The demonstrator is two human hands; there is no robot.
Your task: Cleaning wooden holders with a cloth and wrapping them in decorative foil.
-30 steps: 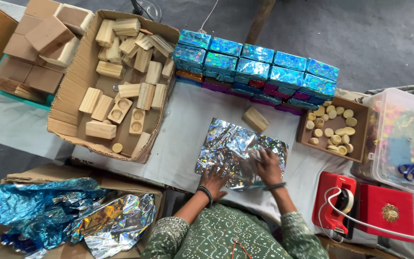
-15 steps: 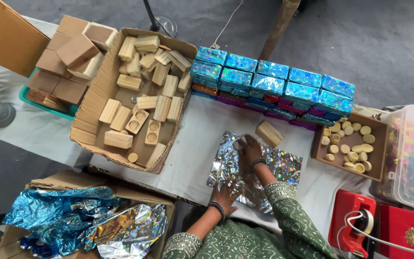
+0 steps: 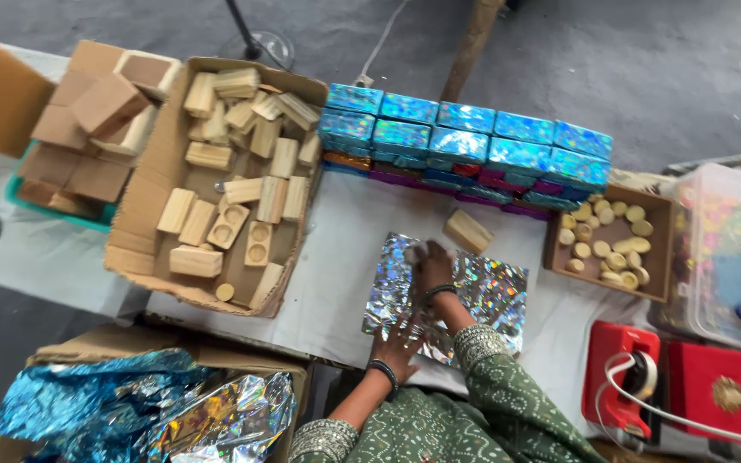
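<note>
Silver holographic foil sheet [image 3: 473, 296] lies flat on the white table cloth [image 3: 345, 249], just in front of the person. Left hand [image 3: 398, 341] is spread, palm down, pressing the sheet's near edge at 7 o'clock. Right hand [image 3: 429, 264] rests on the sheet's far left part at 11 o'clock; its fingers are blurred, can't tell if they pinch anything.

Progress, judged: sheet is laid out and being flattened, nothing sits on it. The plain rectangular wooden block [image 3: 466, 231] lies bare at 12 o'clock, just beyond the sheet's far edge, so wrapping of this one has not begun. A stack of blue holographic wrapped boxes [image 3: 473, 137] further back at 12 looks like finished pieces. Plenty left: open cardboard box of unwrapped wooden blocks [image 3: 233, 189] at 10 o'clock is well filled.

Around: small cardboard tray of round wooden discs [image 3: 611, 244] at 2 o'clock, red tape dispenser [image 3: 623, 377] at 4, red flat box with a gold ornament [image 3: 722, 390] beside it, clear plastic tub [image 3: 731, 257] at 3. Crumpled blue and silver foil in a carton [image 3: 147, 411] at 8. Closed brown cardboard boxes [image 3: 96, 120] at 10, far left. Floor is grey concrete [image 3: 662, 69]; looks like a workshop.
</note>
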